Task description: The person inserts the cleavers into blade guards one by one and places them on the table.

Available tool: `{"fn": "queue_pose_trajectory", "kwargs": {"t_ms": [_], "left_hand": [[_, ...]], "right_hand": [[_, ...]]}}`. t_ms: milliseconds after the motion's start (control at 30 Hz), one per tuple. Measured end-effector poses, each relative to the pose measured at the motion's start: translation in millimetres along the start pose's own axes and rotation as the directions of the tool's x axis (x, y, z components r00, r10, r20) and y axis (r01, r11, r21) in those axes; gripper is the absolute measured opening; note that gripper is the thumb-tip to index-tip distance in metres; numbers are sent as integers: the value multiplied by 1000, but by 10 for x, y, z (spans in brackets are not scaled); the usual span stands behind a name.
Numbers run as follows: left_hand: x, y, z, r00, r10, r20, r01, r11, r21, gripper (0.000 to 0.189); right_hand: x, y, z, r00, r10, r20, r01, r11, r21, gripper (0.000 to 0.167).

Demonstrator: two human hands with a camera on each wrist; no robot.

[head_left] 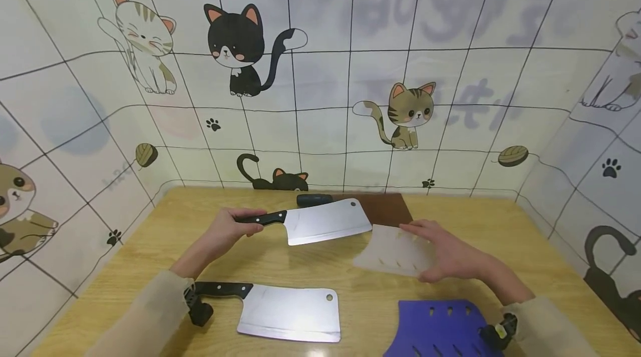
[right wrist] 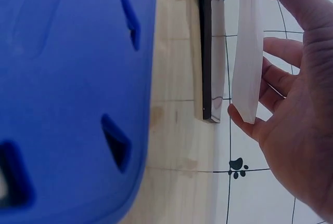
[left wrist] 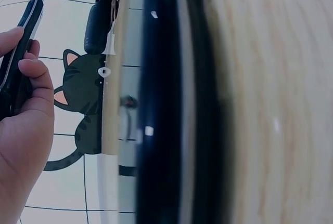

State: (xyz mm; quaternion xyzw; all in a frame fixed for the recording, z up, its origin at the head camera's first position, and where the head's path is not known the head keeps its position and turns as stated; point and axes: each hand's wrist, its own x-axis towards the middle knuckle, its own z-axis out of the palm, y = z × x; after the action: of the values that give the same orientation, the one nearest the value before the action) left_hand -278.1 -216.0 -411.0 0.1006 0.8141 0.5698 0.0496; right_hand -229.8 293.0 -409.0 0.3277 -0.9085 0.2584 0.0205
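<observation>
The handle of the upper cleaver (head_left: 328, 222) is gripped by the left hand (head_left: 231, 230), thumb and fingers closed around it, so the butt end is largely hidden. The cleaver is held above the table (head_left: 150, 234), its long axis running left to right with a slight rise; the square blade end is pointed right, the cutting edge turned toward the wearer. The right end of the white slotted piece (head_left: 393, 248) is held by the right hand (head_left: 445, 254) between thumb and fingers, and its far end is covered. The piece's left end is brought close to the blade's corner; whether they touch cannot be told. Below, the lower cleaver (head_left: 290, 312) is laid flat, blade rightward, its handle end partly hidden by the left wrist strap (head_left: 197, 307). The blue slotted piece (head_left: 435, 326) is cut off by the bottom of the head view and overlapped by the right wrist strap (head_left: 501, 332). Behind, a brown flat piece (head_left: 388, 207) and a black handle (head_left: 314, 200) are partly masked by the raised blade; whether they are joined cannot be made out.
</observation>
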Motion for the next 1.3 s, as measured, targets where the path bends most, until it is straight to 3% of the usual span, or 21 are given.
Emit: {"fn": "queue_pose_trajectory", "kwargs": {"t_ms": [367, 633, 933, 1300], "left_hand": [[4, -48, -3, 1000, 13, 22, -13, 1000, -21, 40], [4, -57, -5, 1000, 17, 22, -15, 998, -69, 39], [-13, -58, -6, 1000, 12, 14, -11, 998, -56, 40], [-12, -89, 12, 1000, 24, 5, -24, 998, -54, 39]], "right_hand": [[28, 3, 22, 1000, 2, 15, -3, 1000, 18, 97], [26, -42, 25, 998, 53, 34, -54, 998, 43, 97], [60, -52, 63, 1000, 23, 12, -24, 1000, 19, 96], [19, 2, 87, 999, 47, 10, -47, 998, 38, 97]]}}
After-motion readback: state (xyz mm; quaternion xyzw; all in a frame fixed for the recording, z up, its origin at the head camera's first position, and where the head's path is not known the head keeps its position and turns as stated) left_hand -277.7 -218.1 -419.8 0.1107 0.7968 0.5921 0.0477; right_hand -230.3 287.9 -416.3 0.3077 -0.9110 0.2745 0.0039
